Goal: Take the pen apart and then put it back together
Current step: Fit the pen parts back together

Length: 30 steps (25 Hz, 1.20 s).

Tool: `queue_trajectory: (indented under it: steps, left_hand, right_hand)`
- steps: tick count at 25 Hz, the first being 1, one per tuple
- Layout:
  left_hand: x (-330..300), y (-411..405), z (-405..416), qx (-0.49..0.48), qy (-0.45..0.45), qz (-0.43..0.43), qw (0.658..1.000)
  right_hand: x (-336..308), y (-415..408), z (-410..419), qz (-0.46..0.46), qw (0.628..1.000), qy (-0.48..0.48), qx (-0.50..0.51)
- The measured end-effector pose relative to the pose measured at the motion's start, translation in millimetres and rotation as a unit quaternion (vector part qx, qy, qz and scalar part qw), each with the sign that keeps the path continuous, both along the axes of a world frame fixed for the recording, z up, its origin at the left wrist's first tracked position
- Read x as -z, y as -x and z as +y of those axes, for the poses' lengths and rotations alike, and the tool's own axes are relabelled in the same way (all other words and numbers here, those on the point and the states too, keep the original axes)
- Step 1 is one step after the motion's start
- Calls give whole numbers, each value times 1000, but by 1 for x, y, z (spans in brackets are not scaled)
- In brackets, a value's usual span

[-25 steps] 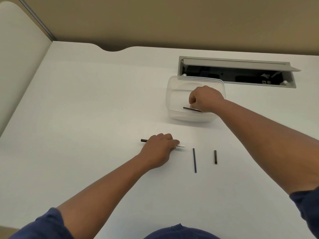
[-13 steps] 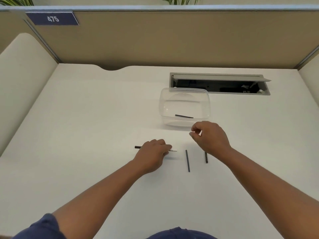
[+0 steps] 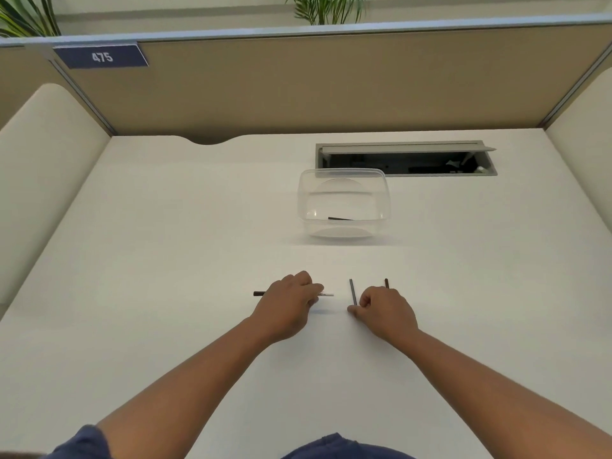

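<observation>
A white pen barrel with a black end (image 3: 326, 294) lies sideways on the white desk, and my left hand (image 3: 291, 301) rests over its middle, fingers closed on it. A thin dark refill rod (image 3: 352, 291) lies pointing away from me just right of the barrel. My right hand (image 3: 384, 311) sits at the rod's near end, thumb and fingers pinched around that end. A short dark pen piece (image 3: 386, 283) pokes out behind my right hand. Another dark pen piece (image 3: 339, 219) lies inside the clear plastic container (image 3: 385, 193).
The clear container stands beyond my hands at mid-desk. Behind it is an open cable hatch (image 3: 405, 159) set in the desk. Cream side panels and a tan partition with a "475" sign (image 3: 101, 56) enclose the desk.
My right hand left the container, where one dark piece stays, and came down to the near end of the thin rod. My left hand stayed on the barrel. The view tilted up.
</observation>
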<state>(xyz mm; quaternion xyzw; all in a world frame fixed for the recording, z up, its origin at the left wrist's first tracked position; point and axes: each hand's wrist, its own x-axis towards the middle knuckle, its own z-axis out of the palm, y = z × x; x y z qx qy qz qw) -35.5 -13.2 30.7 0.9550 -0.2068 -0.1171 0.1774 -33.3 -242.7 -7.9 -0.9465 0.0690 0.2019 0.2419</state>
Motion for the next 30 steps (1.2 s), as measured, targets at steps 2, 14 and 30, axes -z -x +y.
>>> queue_trajectory:
  steps: [2,14,30]
  left_hand:
    - [1,2,0,-5,1,3,1000]
    - [-1,4,1,-43,52,34,997]
    - [-10,0,6,-103,211,74,969]
  right_hand:
    - [0,0,2,3,1000,3,-5]
    - [-17,6,-3,13,995,-93,-27]
    - [-69,11,-25,-45,958,-281,-34]
